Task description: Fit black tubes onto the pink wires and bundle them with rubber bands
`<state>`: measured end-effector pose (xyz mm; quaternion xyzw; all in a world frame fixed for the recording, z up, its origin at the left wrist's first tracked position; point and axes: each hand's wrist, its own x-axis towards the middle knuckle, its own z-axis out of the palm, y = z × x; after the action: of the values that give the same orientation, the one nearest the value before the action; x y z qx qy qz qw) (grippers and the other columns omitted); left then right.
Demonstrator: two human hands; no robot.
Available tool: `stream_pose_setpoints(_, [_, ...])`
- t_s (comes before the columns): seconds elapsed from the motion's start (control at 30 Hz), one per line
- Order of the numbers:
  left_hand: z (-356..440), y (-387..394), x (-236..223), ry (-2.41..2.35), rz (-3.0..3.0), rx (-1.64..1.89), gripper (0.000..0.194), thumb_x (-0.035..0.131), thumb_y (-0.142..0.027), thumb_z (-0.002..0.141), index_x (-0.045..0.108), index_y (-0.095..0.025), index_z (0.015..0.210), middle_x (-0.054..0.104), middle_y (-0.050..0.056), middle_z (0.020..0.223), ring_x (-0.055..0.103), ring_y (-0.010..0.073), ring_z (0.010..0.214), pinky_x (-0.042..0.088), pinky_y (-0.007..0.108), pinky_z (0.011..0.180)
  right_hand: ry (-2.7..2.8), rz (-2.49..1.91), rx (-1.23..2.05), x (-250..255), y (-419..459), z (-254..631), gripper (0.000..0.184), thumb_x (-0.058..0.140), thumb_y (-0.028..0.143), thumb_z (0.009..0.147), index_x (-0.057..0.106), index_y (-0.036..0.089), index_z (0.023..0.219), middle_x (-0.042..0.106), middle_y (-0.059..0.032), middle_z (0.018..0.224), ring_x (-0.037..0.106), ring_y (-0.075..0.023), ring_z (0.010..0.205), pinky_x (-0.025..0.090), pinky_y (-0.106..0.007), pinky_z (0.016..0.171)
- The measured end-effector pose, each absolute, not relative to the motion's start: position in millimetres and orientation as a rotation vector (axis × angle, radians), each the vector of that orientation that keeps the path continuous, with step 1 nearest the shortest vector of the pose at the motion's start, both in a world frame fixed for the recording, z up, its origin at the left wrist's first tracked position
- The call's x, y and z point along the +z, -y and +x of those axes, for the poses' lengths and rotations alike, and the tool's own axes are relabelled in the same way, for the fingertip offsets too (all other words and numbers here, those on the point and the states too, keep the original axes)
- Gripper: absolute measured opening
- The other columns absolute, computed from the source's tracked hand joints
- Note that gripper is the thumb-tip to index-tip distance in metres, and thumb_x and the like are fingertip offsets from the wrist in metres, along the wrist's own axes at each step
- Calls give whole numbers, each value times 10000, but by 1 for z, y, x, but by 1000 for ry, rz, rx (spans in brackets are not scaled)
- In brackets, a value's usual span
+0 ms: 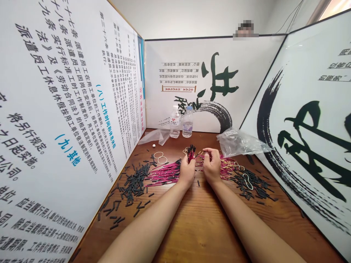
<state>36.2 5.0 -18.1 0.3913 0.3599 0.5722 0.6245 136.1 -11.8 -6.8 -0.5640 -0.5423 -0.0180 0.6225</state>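
Left hand (188, 171) clamped round slim dark-tipped sticks (191, 152); right hand (212, 165) loosely curled.

1. Stretches left forearm (160, 219) and right forearm (244, 219) forward, both bare, slanting inward.
2. Closes left hand (187, 172) in a fist, thumb uppermost.
3. Curls right hand (212, 166) loosely near it, fingers bent inward, without contact.

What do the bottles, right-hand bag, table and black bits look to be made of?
Bottles: clear plastic, glossy; see-through, with coloured caps.
Bag: thin clear plastic film, shiny; creases catch light.
Table: varnished wood or wood-look laminate; brown grain, soft sheen.
Black bits: matte; rubber, foam or plastic, can't tell.
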Motion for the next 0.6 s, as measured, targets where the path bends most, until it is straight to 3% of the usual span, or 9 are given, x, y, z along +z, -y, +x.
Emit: stream_pose_setpoints(0.6, [35, -1, -14, -845, 1063, 1281, 63, 592, -211, 704, 561, -172, 742, 521, -18, 627, 490, 123, 662, 425, 242, 688, 1246, -1293, 47, -9, 12, 136, 208, 460, 285, 884, 619, 163, 938, 568, -68, 917, 549, -181, 800, 459, -326, 714])
